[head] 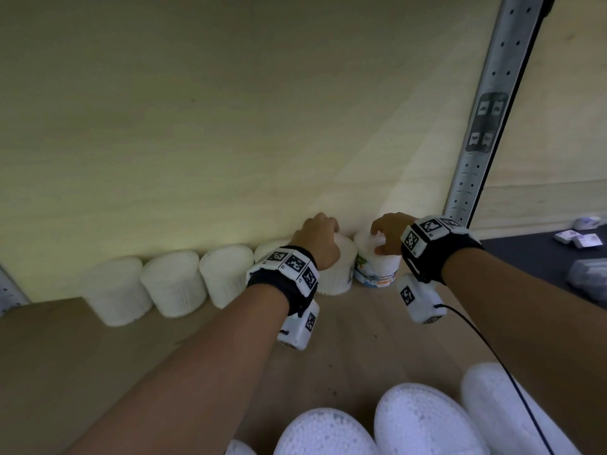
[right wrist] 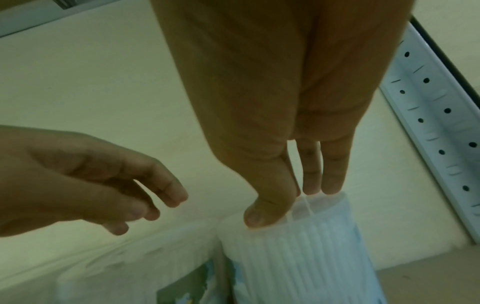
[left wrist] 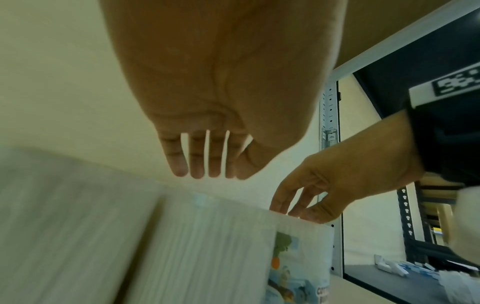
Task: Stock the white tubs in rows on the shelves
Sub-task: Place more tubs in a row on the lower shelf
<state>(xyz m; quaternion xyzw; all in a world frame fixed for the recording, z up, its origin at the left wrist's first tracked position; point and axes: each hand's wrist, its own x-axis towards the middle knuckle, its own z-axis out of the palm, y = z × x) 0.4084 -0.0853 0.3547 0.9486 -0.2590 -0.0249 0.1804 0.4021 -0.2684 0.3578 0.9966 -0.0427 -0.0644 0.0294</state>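
A row of white tubs stands along the back wall of the wooden shelf. At the row's right end is a tub with a cotton-buds label. My right hand arches over its top, thumb on the near rim and fingers on the far rim. Just left of it stands a plain-sided tub. My left hand hovers above it with loose fingers, holding nothing.
Several more white tubs sit close below me in the foreground. A perforated metal upright bounds the shelf on the right. Beyond it, small boxes lie on a dark surface. Bare shelf board lies in front of the row.
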